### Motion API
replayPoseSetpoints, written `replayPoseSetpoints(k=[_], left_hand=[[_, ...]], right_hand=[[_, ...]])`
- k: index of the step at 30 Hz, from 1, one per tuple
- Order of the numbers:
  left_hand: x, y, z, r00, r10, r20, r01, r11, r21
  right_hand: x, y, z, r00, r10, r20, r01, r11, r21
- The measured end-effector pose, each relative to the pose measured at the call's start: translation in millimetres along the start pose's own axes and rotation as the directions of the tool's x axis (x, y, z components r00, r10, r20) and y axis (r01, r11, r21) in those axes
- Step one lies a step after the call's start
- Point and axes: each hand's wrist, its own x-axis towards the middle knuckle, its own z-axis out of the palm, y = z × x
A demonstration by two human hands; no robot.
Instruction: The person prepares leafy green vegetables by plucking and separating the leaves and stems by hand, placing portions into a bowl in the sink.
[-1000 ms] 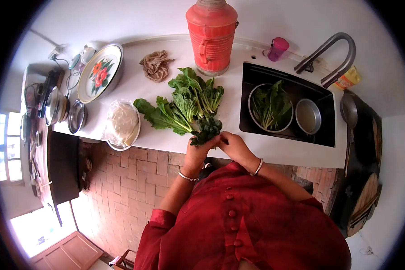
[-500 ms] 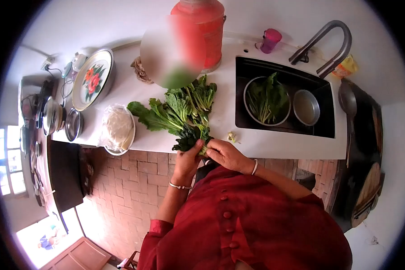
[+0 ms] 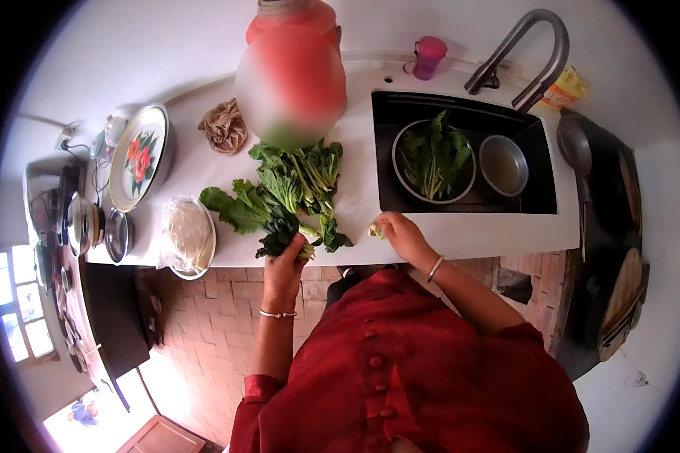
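Observation:
My left hand (image 3: 285,260) is closed around the stems of a small bunch of leafy greens (image 3: 278,232) at the counter's front edge, the dark leaves pointing up and left. Just beyond it lies a loose pile of leafy greens (image 3: 283,185). My right hand (image 3: 404,235) is out to the right, its fingertips pinched together at a few pale root trimmings (image 3: 374,229) on the counter. Whether a scrap is between those fingers is too small to tell. More greens (image 3: 434,155) lie in a round metal basin (image 3: 472,175) in the sink.
The black sink (image 3: 540,200) also holds a metal bowl of water (image 3: 504,166), with a curved faucet (image 3: 555,45) behind. At the left are a bagged white bowl (image 3: 189,234) and a flowered enamel basin (image 3: 159,136). A red container (image 3: 310,19) and pink cup (image 3: 430,59) stand at the back.
My right hand has left the bunch and moved right to the trimmings. My left hand keeps its hold on the greens, slightly further left. The view has shifted a little.

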Motion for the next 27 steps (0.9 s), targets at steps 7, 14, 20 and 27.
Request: replayPoseSetpoints(k=[7,14,20,27], left_hand=[[3,-3,30,0.997,-0.045,0.057,0.039,0.992,0.116],[25,-10,53,0.982,-0.154,0.105,0.140,0.982,0.126],[47,-21,72,0.936,-0.297,0.190,0.165,0.845,0.509],[53,-41,126,0.865,-0.433,0.253,0.242,0.803,0.545]], right_hand=[[4,7,20,0.994,-0.078,0.077,0.102,0.915,-0.390],[-32,13,0,0.985,0.095,-0.142,-0.111,0.987,-0.112],[-144,25,-37,0.701,0.685,-0.199,-0.293,0.531,0.795],[-303,68,2,0.031,0.891,-0.453,0.070,0.450,0.890]])
